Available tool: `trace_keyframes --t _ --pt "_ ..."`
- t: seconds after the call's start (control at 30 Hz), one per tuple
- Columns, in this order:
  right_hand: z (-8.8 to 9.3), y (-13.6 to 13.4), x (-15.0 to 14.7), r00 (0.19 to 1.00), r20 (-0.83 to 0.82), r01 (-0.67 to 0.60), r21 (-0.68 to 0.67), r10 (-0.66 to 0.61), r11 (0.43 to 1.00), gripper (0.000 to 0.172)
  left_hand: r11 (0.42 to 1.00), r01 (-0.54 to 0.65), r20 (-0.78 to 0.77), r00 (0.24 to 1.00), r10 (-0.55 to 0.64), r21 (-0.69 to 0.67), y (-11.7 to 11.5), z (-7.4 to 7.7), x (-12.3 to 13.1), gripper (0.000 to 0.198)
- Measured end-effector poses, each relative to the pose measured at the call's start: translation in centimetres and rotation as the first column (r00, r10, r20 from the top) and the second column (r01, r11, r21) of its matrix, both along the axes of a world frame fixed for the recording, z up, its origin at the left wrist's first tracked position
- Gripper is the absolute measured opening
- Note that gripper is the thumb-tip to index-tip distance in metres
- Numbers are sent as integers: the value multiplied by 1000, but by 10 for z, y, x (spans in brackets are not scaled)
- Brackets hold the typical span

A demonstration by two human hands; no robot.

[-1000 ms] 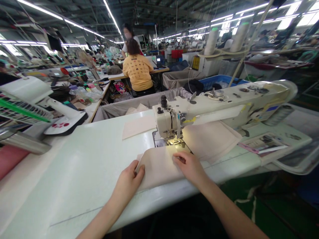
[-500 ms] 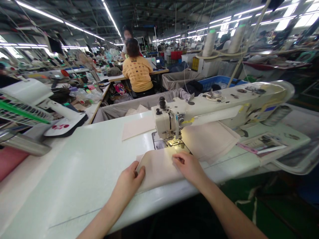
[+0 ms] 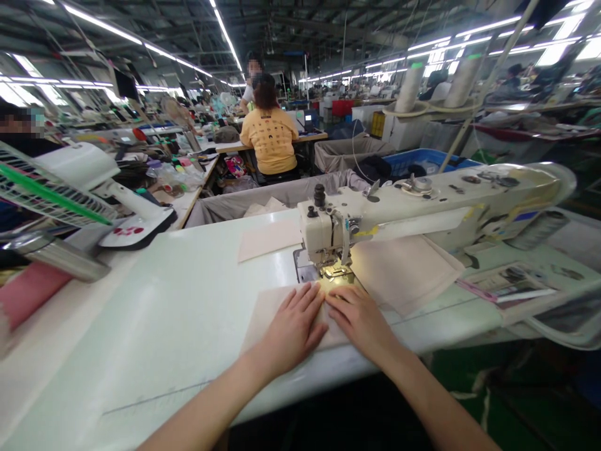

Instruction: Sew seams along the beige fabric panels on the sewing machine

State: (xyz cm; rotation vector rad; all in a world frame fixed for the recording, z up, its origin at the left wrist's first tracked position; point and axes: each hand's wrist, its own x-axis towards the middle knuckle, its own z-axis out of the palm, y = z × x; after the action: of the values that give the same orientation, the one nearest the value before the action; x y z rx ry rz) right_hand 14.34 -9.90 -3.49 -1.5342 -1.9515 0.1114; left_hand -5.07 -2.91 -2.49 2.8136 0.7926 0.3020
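Fabric [image 3: 267,310], perhaps canvas, under flat hands [image 3: 293,332] [image 3: 361,322]

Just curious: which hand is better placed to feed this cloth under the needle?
Probably the right hand: flat on the beige fabric, fingertips nearest the presser foot; the left hand lies further aside.

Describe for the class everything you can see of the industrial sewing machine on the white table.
The industrial sewing machine has a cream-white head, painted metal by its look, with a long horizontal arm running right from the needle end. Black knobs stand on top, and yellow marks show on the arm. A brightly lit presser foot sits over a metal plate set in the white table. A pale fabric strip rests along the arm's front, and a beige fabric panel lies beneath it.
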Motion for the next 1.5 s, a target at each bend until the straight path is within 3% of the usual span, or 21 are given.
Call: trace_keyframes --t 0.23,0.73,1.0,1.13,1.3,1.4,1.5 --pt "-3 18 1 999 -26 -23 11 23 1000 21 999 2 -30 1000 -3 -39 16 8 -3 54" --pt "-6 18 -2 999 -30 10 32 -9 999 22 999 46 12 999 -46 -27 24 6 -6 54" --pt "-2 17 -3 999 -33 6 11 -6 1000 22 994 91 -57 994 -94 -54 39 13 -9 60" --pt "-1 -11 3 997 -53 -47 40 49 998 21 993 114 -34 993 -115 -33 24 18 -11 46" --pt "0 -45 9 991 20 -133 62 132 989 28 948 306 40 952 -304 -82 -21 24 -14 48" --pt "1 -44 10 984 92 -158 36 154 987 27 952 300 32 954 -299 -67 -27 27 -14 45" --pt "2 -30 11 983 129 -136 38 130 990 23 955 287 35 958 -285 -76 -15 28 -13 40"
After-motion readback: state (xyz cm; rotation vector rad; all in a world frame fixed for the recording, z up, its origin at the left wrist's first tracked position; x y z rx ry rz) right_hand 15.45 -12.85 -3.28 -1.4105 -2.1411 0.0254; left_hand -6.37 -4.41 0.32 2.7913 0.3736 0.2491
